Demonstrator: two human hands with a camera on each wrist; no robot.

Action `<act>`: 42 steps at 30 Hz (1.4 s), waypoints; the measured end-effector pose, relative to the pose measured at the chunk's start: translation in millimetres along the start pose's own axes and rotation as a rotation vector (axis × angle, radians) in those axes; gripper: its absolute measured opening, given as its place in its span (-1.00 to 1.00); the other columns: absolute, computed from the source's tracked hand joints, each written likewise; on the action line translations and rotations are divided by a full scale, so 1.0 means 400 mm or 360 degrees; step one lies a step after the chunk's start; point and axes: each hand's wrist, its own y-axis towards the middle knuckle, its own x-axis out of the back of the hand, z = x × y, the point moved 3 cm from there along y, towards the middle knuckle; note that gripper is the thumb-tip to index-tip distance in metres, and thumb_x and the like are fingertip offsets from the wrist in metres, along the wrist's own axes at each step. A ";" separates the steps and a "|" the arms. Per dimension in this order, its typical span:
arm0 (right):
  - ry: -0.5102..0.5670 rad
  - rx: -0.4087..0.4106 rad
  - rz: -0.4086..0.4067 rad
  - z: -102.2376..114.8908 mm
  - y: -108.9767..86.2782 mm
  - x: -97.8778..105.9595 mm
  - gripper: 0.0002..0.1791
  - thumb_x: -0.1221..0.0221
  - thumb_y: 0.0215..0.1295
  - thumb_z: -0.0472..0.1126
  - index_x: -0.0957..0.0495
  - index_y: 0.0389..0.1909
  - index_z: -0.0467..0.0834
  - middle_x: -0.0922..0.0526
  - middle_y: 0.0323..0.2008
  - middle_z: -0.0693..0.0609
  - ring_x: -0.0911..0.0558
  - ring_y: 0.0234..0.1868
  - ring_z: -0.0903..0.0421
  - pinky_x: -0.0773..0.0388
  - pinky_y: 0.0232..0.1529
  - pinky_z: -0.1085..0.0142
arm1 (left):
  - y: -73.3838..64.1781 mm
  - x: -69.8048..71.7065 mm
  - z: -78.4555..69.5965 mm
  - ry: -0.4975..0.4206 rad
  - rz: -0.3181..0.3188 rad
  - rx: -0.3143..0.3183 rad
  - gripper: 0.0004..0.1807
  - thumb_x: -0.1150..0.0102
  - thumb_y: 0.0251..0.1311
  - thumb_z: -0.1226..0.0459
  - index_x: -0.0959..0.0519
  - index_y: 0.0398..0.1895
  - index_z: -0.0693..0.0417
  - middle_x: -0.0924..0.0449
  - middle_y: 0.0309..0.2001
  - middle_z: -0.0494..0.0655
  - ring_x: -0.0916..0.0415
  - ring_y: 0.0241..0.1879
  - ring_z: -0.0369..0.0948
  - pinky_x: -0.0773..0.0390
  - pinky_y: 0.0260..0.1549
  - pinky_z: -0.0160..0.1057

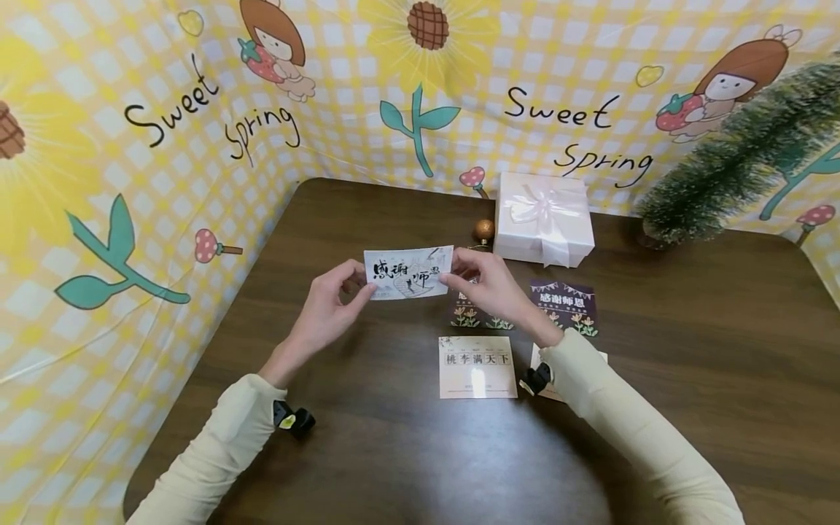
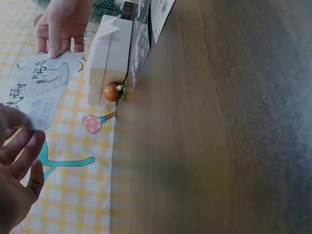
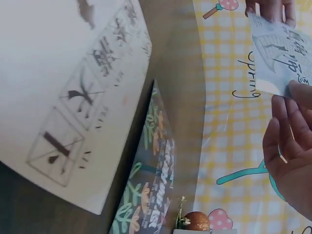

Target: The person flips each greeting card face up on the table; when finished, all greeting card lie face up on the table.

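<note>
A pale grey-blue card (image 1: 408, 281) with black brush lettering is held up above the table between both hands. My left hand (image 1: 331, 302) pinches its left end, thumb in front and fingers behind. The right hand (image 1: 488, 284) pinches the opposite end the same way. In the left wrist view the card (image 2: 41, 87) spans the gap between the two hands. Below the right forearm lie two dark purple cards with flowers, one of them (image 1: 564, 299) partly covered by the arm. A cream card (image 1: 477, 368) lies in front of them, and another cream card is mostly hidden by the right sleeve.
A white gift box (image 1: 545, 219) with a ribbon bow stands at the back of the brown table (image 1: 367, 452). Next to it is an orange bauble (image 1: 483, 230). A small artificial tree (image 1: 715, 171) leans at the back right. Yellow checked cloth (image 1: 341, 95) hangs behind and at left.
</note>
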 end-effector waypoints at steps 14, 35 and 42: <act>-0.0220 -0.0230 0.0056 -0.019 0.002 -0.054 -0.88 -0.31 0.23 -0.22 -0.59 -0.39 -0.18 -0.69 -0.46 0.03 -0.60 -0.45 0.17 -0.49 -0.36 0.36 | -0.038 -0.019 0.039 0.0113 0.0075 0.0376 -0.91 -0.21 0.18 0.42 -0.47 -0.39 0.20 -0.51 -0.48 -0.01 -0.38 -0.49 -0.22 -0.37 -0.46 -0.40; -0.0782 -0.0584 0.0625 -0.038 -0.003 -0.118 -0.58 -0.31 0.24 -0.05 -0.41 -0.72 -0.07 -0.32 -0.72 0.15 -0.28 -0.67 0.23 -0.19 -0.56 0.40 | -0.064 -0.055 0.081 0.0608 0.0728 0.0634 -0.76 -0.23 0.19 0.24 -0.48 -0.55 0.15 -0.43 -0.48 -0.03 -0.35 -0.44 -0.12 -0.32 -0.45 -0.23; -0.0806 -0.0574 0.0659 -0.035 -0.002 -0.141 -0.55 -0.31 0.24 -0.06 -0.38 -0.75 -0.08 -0.29 -0.75 0.15 -0.24 -0.70 0.24 -0.16 -0.60 0.39 | -0.081 -0.046 0.083 0.0660 0.0723 0.0604 -0.74 -0.25 0.19 0.23 -0.42 -0.53 0.13 -0.41 -0.45 -0.03 -0.33 -0.41 -0.12 -0.30 -0.46 -0.21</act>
